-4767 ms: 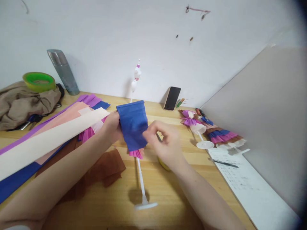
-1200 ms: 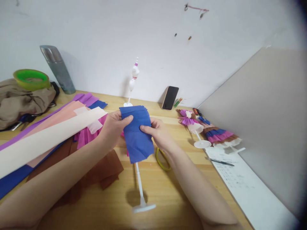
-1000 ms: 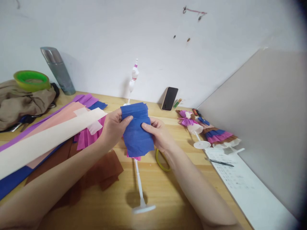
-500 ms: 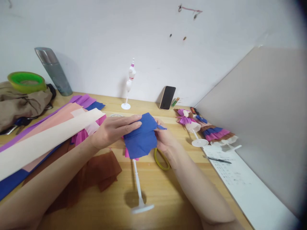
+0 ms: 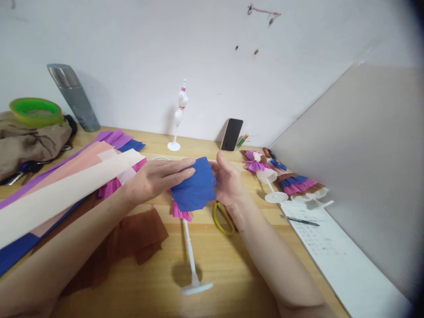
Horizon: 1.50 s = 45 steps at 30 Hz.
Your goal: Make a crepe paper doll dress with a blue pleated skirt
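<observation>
My left hand (image 5: 159, 181) grips a piece of blue crepe paper (image 5: 195, 185), with its fingers lying over the upper left of the sheet. Behind and under that paper is a small dress-form stand (image 5: 190, 251) in white, tilted, with its round base towards me. A pink crepe paper frill (image 5: 181, 212) shows below the blue edge. My right hand (image 5: 228, 181) is at the sheet's right side, thumb raised and apart from the fingers, which are partly hidden behind the paper. Below the right hand lie yellow-handled scissors (image 5: 222, 221), partly covered by the wrist.
Crepe paper strips (image 5: 66, 190) and brown crepe paper (image 5: 142, 234) lie at left. A bare dress form (image 5: 179, 115), a phone (image 5: 232, 134) and a flask (image 5: 74, 99) stand by the wall. At right are dressed forms (image 5: 256, 164), a pen (image 5: 303, 221) and a written sheet (image 5: 334, 251).
My right hand has let go of the twisted right edge of the blue paper and opened, its thumb now up. The paper's right edge hangs looser; my left hand has barely moved.
</observation>
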### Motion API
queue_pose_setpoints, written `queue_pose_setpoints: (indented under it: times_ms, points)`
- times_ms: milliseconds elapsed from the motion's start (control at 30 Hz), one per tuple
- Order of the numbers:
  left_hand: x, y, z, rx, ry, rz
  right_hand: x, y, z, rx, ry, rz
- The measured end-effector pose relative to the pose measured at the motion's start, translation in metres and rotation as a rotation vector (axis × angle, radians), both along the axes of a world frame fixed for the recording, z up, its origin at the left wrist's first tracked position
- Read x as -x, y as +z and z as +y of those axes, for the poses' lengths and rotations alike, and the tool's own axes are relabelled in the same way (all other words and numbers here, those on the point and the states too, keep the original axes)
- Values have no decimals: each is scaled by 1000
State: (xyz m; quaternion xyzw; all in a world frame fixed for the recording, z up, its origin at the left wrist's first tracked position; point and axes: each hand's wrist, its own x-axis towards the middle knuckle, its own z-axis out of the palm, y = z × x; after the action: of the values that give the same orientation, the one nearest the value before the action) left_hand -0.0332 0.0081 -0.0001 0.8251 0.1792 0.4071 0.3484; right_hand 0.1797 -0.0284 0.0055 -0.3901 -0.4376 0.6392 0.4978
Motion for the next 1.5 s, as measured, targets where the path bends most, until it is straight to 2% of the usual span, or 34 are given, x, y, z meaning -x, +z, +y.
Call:
queue_pose_setpoints:
  times_ms: [100, 200, 300, 500, 600, 700, 767, 800, 933, 1067, 1233, 1333, 1400, 1500]
  points:
    - [-2, 0, -3, -25, -15, 0, 3, 1, -3, 43, -6, 24]
    - [-10, 1, -7, 43, 61, -59, 7, 1, -6, 32, -26, 4]
    - [-20, 4, -9, 197, 143, -107, 8, 1, -6, 0, -52, -30]
    - [-27, 9, -6, 505, 161, -201, 5, 1, -5, -69, -96, -86]
    - [-22, 10, -2, 672, 127, -220, 3, 1, -5, -85, -109, -116]
    - [-12, 9, 8, 767, 50, -254, 2, 3, -6, -124, -144, -169]
    - [-8, 8, 13, 773, -45, -308, 1, 5, -8, -159, -122, -227]
    - [-7, 9, 14, 782, -85, -274, 0, 6, -9, -178, -97, -270]
    - [-14, 10, 6, 766, -24, -35, 1, 7, -12, -240, 19, -452]
    - [-22, 13, -11, 782, -64, 76, -1, 10, -15, -282, 37, -448]
    - [-23, 26, -24, 920, -26, -192, -10, 21, -18, -336, 70, -303]
    - [-23, 32, -27, 924, 14, -307, -15, 23, -16, -258, 101, -270]
    - [-22, 33, -26, 895, 77, -352, -18, 23, -13, -211, 45, -293]
    - [-20, 30, -21, 845, 145, -403, -23, 22, -10, -232, -69, -335]
